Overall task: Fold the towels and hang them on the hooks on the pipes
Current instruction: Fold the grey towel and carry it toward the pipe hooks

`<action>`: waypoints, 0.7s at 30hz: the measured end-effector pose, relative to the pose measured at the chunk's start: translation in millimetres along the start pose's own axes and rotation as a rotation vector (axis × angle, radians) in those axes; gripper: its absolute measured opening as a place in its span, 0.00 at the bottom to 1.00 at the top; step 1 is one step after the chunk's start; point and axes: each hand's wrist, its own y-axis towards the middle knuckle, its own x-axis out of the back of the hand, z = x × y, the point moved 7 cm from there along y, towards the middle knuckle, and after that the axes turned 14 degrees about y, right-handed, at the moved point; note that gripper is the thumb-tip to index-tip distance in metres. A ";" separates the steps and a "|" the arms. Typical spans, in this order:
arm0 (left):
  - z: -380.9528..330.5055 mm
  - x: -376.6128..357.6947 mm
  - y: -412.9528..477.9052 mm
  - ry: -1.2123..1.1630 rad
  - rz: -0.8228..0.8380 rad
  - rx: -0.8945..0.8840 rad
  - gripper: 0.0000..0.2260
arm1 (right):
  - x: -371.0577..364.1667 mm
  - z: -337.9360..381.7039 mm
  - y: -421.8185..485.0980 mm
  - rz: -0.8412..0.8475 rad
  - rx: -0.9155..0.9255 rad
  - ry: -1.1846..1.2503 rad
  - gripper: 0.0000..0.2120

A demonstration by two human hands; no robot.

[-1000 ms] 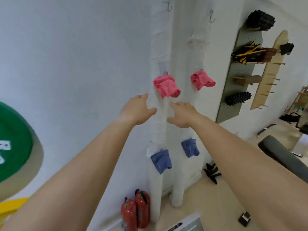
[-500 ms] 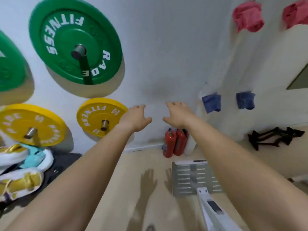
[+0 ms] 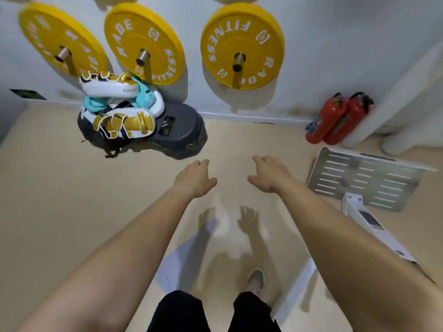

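Observation:
No towel and no hook is in view now. Only the white wrapped bases of the pipes (image 3: pixel 393 109) show at the right edge, slanting down to the floor. My left hand (image 3: pixel 195 179) and my right hand (image 3: pixel 269 176) are stretched out side by side over the beige floor, palms down. Their fingers are relaxed and spread, and both hold nothing. Their shadows fall on the floor below them.
Three yellow weight plates (image 3: pixel 241 45) hang on wall pegs. Padded white-and-gold gear (image 3: pixel 119 109) lies on a dark grey step (image 3: pixel 182 130). Two red fire extinguishers (image 3: pixel 335 118) lean on the wall. A slotted metal plate (image 3: pixel 364 178) lies on the right. My foot (image 3: pixel 255 280) shows below.
My view has swung left and down from the pipes with the hung pink and blue towels to the floor and the yellow plates. Both hands stayed extended and empty.

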 end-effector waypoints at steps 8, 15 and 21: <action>164.6 -191.0 -39.6 -0.206 0.101 0.134 0.30 | -233.2 62.0 18.8 0.134 -0.053 0.060 0.31; 330.2 -469.9 -48.0 -0.239 0.324 0.170 0.26 | -548.7 94.9 73.4 0.205 -0.095 0.087 0.29; 404.4 -692.5 -39.2 -0.221 0.484 0.152 0.29 | -795.8 62.4 107.5 0.257 -0.181 0.160 0.25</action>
